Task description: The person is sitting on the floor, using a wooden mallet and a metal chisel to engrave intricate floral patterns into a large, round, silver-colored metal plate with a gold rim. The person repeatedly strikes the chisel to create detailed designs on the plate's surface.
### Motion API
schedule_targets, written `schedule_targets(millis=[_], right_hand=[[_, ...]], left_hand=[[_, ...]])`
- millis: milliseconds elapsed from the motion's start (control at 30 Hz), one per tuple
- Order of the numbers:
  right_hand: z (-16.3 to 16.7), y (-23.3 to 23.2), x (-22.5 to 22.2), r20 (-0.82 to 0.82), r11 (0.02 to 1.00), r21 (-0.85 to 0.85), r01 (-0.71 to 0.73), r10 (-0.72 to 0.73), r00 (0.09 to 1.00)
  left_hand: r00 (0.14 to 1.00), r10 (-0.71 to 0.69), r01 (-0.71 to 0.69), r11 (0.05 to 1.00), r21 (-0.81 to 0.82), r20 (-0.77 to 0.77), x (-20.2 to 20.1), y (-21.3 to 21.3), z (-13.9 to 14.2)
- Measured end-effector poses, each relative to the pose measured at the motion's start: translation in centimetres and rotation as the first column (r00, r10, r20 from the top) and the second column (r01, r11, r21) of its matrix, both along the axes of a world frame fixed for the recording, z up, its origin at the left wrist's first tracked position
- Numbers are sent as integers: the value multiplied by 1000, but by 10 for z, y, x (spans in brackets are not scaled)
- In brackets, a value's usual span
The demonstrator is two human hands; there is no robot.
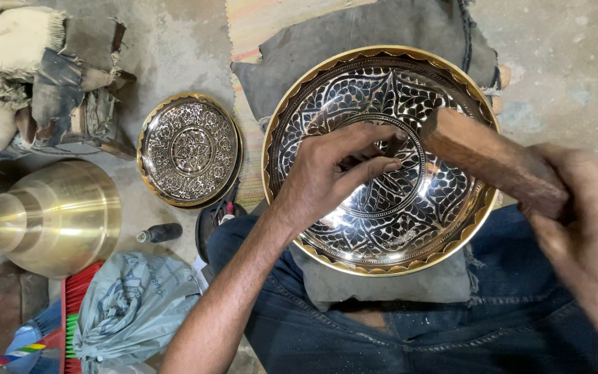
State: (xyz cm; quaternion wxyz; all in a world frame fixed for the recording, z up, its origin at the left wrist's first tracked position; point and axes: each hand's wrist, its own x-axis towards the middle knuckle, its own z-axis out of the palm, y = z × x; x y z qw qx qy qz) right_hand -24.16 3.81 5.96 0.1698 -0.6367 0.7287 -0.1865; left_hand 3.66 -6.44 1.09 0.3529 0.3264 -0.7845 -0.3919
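My left grip (327, 173) pinches a small tool inside the stiff, heavy metal bowl (382, 242); my right grip (576, 208) clamps the solid wooden mallet (486, 156) above.

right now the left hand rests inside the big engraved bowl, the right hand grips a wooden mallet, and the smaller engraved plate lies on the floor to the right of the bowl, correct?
Not quite: in the head view the smaller engraved plate lies left of the big engraved bowl, not right. The left hand rests inside the bowl, and the right hand grips the wooden mallet.
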Motion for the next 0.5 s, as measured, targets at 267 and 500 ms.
schedule_targets(millis=[267,500], right_hand=[[2,-2,-3,-90,991,-49,-121,117,989],[5,-2,0,-325,965,3,-261,248,913]], left_hand=[[1000,3,-3,1000,-26,20,0,0,-1],[1000,10,-8,996,-88,16,0,1,3]])
